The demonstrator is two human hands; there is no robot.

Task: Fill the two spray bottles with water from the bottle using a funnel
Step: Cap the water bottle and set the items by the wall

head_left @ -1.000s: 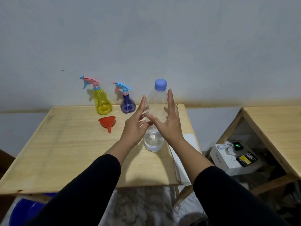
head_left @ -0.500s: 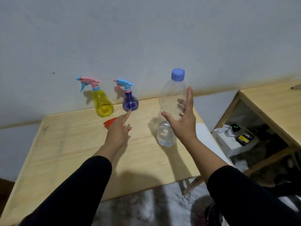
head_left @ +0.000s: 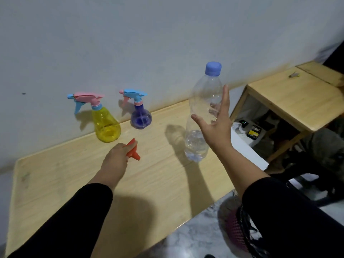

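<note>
A yellow spray bottle (head_left: pixel 106 125) with a pink trigger head and a small purple spray bottle (head_left: pixel 141 119) with a blue head stand by the wall on the wooden table (head_left: pixel 65 175). My left hand (head_left: pixel 114 162) is closed on the red funnel (head_left: pixel 133 152) in front of them, spout pointing right. A clear water bottle (head_left: pixel 200 123) with a blue cap stands upright at the table's right, a little water in its bottom. My right hand (head_left: pixel 216 127) is spread open beside it, fingers apart, at most brushing its side without gripping it.
A second wooden table (head_left: pixel 290 101) stands to the right, with a white box and small devices (head_left: pixel 254 132) in the gap below. The table's right edge lies just past the water bottle. A marbled floor (head_left: pixel 186 239) shows at the front.
My left hand went from the water bottle to the funnel and closed on it. My right hand stayed open by the bottle. The view swung left and down.
</note>
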